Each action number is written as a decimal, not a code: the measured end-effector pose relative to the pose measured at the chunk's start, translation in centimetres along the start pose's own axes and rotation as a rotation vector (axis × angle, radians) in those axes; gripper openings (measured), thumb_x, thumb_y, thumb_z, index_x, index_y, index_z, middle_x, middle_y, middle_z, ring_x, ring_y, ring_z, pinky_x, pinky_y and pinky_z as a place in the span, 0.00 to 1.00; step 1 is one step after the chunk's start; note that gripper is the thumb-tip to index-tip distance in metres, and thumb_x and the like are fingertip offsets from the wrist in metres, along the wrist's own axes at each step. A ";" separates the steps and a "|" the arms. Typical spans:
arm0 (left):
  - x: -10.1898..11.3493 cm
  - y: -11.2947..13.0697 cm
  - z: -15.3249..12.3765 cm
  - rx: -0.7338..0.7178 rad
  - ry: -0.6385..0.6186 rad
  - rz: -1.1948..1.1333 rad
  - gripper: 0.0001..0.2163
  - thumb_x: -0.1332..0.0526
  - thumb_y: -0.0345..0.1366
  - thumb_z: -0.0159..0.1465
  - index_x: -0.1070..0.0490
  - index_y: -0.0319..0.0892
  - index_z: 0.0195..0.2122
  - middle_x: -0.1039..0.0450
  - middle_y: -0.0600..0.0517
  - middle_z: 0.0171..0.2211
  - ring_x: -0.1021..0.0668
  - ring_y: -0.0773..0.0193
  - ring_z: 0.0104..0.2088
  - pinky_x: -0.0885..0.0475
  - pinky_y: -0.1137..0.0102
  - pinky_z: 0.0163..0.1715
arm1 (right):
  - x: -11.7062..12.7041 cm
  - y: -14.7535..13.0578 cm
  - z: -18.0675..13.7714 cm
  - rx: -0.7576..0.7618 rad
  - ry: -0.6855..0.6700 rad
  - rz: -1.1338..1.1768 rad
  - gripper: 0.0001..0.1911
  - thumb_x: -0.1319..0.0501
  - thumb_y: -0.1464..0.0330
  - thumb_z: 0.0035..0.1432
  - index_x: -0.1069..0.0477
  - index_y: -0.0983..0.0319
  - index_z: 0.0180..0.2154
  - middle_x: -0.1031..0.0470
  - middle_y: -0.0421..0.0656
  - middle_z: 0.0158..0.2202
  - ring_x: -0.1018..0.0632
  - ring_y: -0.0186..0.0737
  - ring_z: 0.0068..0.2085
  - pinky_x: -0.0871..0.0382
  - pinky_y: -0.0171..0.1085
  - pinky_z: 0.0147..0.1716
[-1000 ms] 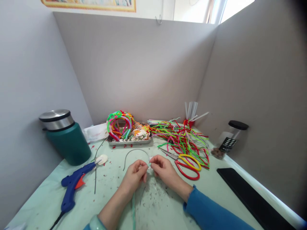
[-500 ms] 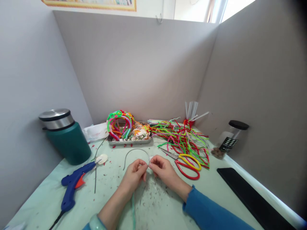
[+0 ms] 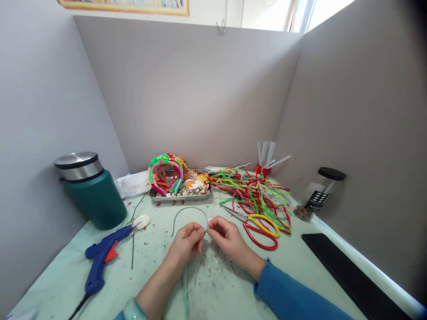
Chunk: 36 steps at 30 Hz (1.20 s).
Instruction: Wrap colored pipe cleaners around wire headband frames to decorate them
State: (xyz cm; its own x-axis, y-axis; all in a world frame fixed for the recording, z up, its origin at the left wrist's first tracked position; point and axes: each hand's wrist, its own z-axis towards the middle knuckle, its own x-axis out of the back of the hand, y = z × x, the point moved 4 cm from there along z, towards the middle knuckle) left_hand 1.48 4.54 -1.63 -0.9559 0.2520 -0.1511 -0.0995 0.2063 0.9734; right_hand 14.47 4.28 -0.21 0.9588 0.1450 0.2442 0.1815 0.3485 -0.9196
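Observation:
A thin dark headband (image 3: pixel 187 208) arches over the table, one end running in between my fingertips. My left hand (image 3: pixel 187 242) pinches a pale green pipe cleaner (image 3: pixel 186 291), whose long tail hangs below the palm toward the front edge. My right hand (image 3: pixel 228 238) meets it there, thumb and forefinger closed at the headband end. A small bit of pale green shows between the two pinches; how it wraps on the band is too small to tell. Beside my right hand lie scissors (image 3: pixel 248 218) with yellow and red handles.
At left stand a blue glue gun (image 3: pixel 105 253) and a green flask (image 3: pixel 95 195). Behind are a metal tray (image 3: pixel 182 198) with decorated headbands and a pile of colourful pipe cleaners (image 3: pixel 256 189). A lidded jar (image 3: pixel 318 195) and black strip (image 3: pixel 347 271) lie right.
My fingers have shifted very slightly at the headband end, and a bit of pale green now shows between the fingertips. Everything else stays in place.

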 end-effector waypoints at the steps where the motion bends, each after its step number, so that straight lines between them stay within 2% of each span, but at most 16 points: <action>1: 0.0 0.0 0.0 0.003 -0.016 -0.011 0.12 0.40 0.44 0.53 0.40 0.42 0.26 0.37 0.60 0.09 0.48 0.77 0.06 0.58 0.78 0.08 | 0.0 -0.1 0.0 0.002 -0.001 0.002 0.03 0.44 0.69 0.55 0.34 0.62 0.30 0.36 0.37 0.24 0.35 0.31 0.26 0.42 0.31 0.26; 6: 0.0 -0.2 0.0 0.011 -0.061 -0.047 0.11 0.41 0.44 0.54 0.40 0.42 0.27 0.37 0.60 0.10 0.48 0.77 0.06 0.58 0.78 0.07 | -0.1 -0.1 -0.1 -0.003 0.014 -0.002 0.03 0.44 0.70 0.54 0.36 0.62 0.29 0.37 0.36 0.23 0.36 0.31 0.25 0.42 0.30 0.25; 13: 0.3 -0.3 0.4 -0.081 0.051 0.097 0.13 0.40 0.46 0.53 0.37 0.41 0.29 0.39 0.62 0.09 0.46 0.77 0.09 0.55 0.79 0.11 | -0.2 0.8 0.2 -0.048 0.012 0.045 0.03 0.44 0.70 0.54 0.37 0.62 0.29 0.37 0.36 0.23 0.36 0.30 0.25 0.42 0.30 0.24; 19: 0.5 -0.5 0.5 -0.117 0.064 0.141 0.12 0.40 0.44 0.55 0.36 0.40 0.29 0.39 0.61 0.10 0.44 0.76 0.11 0.53 0.79 0.13 | -0.4 1.1 0.2 -0.066 0.001 0.069 0.04 0.43 0.68 0.54 0.36 0.63 0.31 0.37 0.35 0.23 0.36 0.30 0.24 0.42 0.30 0.24; 26: 0.4 -0.7 0.6 -0.114 0.047 0.121 0.12 0.40 0.44 0.54 0.38 0.41 0.26 0.39 0.61 0.10 0.46 0.77 0.11 0.54 0.79 0.13 | -0.4 1.1 0.2 -0.032 -0.022 0.051 0.04 0.44 0.69 0.56 0.33 0.63 0.33 0.34 0.37 0.26 0.35 0.30 0.25 0.41 0.30 0.26; 36: 0.1 -0.4 0.3 -0.097 0.060 0.142 0.12 0.40 0.44 0.54 0.39 0.41 0.26 0.39 0.62 0.11 0.46 0.77 0.11 0.54 0.79 0.13 | -0.2 0.1 0.0 0.078 0.000 -0.123 0.05 0.47 0.74 0.55 0.34 0.62 0.33 0.36 0.37 0.26 0.35 0.31 0.27 0.42 0.30 0.26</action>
State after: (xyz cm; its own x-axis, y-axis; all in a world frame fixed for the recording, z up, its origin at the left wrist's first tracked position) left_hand 1.51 4.75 -2.07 -0.9768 0.2143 -0.0033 0.0141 0.0799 0.9967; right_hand 14.31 4.28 -0.35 0.9302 0.0971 0.3539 0.2803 0.4346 -0.8559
